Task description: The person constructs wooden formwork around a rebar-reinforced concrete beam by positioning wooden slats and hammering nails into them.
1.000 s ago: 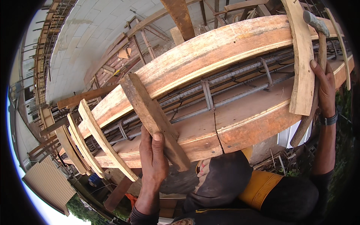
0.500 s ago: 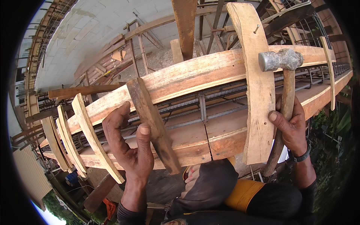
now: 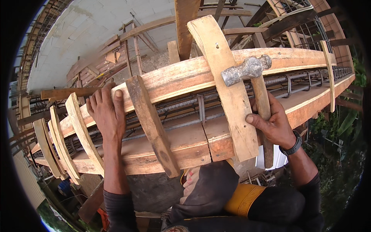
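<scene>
A long wooden formwork (image 3: 177,154) crosses in front of me, with steel reinforcing bars (image 3: 181,103) inside its channel. My left hand (image 3: 106,112) rests on the far side board (image 3: 170,83), fingers bent over its edge and thumb apart on the near side. My right hand (image 3: 272,123) grips a hammer (image 3: 264,100) by its wooden handle together with a short pale plank (image 3: 228,92); the thumb presses on the plank. Tilted, the plank lies across both side boards, a nail (image 3: 217,45) standing in its far end. The hammer's metal head overlaps the plank.
A darker wooden cleat (image 3: 152,125) bridges the formwork between my hands. Several lighter cleats (image 3: 83,127) cross it at the left, and another cleat (image 3: 328,75) at the right. A timber post (image 3: 186,29) rises beyond; a pale block wall (image 3: 92,27) stands behind.
My left hand has moved left and up from beside the dark cleat onto the far board. My right hand has shifted the plank and hammer left, and the plank now leans more.
</scene>
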`<state>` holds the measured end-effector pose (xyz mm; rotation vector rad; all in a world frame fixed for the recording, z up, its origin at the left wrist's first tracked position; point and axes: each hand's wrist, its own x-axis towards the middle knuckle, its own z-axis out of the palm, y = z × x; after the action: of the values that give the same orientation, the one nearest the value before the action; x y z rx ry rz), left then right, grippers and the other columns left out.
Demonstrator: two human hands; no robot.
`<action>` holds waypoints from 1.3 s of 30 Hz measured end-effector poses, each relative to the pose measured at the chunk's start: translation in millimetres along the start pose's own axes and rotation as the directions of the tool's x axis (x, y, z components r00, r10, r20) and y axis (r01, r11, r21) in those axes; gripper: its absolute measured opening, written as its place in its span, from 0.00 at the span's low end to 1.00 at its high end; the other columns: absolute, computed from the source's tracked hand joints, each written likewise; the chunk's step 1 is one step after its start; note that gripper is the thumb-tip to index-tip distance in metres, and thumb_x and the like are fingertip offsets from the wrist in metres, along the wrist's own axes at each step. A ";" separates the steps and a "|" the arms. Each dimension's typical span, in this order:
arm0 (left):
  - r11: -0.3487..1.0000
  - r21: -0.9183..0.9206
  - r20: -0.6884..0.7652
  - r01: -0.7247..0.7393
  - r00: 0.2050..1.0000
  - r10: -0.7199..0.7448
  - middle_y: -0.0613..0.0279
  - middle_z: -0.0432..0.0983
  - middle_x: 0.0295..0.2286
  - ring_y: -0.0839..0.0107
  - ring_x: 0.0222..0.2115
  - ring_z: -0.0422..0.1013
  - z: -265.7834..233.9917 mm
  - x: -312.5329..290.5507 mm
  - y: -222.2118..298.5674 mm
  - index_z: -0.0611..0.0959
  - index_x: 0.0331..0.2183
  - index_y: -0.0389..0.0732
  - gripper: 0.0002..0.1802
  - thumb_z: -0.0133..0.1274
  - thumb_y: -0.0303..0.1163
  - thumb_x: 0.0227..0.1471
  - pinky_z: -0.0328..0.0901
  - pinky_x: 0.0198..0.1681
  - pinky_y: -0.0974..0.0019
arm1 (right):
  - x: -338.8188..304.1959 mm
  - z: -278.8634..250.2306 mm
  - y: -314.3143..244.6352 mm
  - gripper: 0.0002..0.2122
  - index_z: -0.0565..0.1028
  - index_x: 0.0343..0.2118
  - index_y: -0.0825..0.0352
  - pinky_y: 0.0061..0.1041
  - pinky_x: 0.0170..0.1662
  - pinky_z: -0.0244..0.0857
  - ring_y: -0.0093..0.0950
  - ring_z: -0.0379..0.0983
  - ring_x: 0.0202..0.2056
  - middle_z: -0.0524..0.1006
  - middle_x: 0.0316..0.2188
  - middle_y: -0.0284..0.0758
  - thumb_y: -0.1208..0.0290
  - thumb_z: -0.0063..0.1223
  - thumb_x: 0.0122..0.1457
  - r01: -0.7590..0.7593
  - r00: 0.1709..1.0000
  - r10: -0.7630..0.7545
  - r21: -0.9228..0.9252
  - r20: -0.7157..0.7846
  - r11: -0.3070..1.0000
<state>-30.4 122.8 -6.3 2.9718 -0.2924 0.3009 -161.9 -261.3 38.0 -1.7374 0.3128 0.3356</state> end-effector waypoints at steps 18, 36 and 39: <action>0.999 -0.036 -0.098 0.036 0.994 -0.040 0.55 0.75 0.38 0.54 0.47 0.67 8.6 1.1 -6.2 0.79 0.42 0.42 0.25 0.36 0.50 0.65 0.45 0.62 0.44 | -2.5 16.3 -1.9 0.23 0.66 0.53 0.74 0.23 0.43 0.70 0.21 0.73 0.39 0.76 0.38 0.35 0.70 0.61 0.59 0.007 0.999 -0.008 -0.014 -0.040 1.000; 1.000 -0.007 -0.096 0.023 0.995 -0.023 0.55 0.73 0.38 0.53 0.48 0.66 2.0 3.7 -1.3 0.80 0.45 0.44 0.23 0.35 0.48 0.66 0.44 0.63 0.43 | 1.0 10.5 -0.9 0.26 0.66 0.56 0.72 0.24 0.49 0.68 0.22 0.72 0.46 0.76 0.44 0.35 0.70 0.64 0.57 0.051 0.998 -0.052 0.028 0.038 0.998; 1.000 -0.005 -0.096 0.024 0.995 -0.024 0.56 0.74 0.39 0.53 0.48 0.66 1.2 4.3 1.8 0.80 0.46 0.46 0.22 0.36 0.47 0.66 0.44 0.63 0.43 | -4.7 17.2 -7.2 0.27 0.65 0.57 0.71 0.24 0.49 0.69 0.21 0.72 0.45 0.76 0.44 0.34 0.71 0.64 0.58 0.015 0.999 -0.021 0.118 0.047 0.993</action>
<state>-26.4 120.1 -6.3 2.9432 -0.2459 0.4381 -164.4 -242.9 43.1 -1.6129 0.2765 0.3389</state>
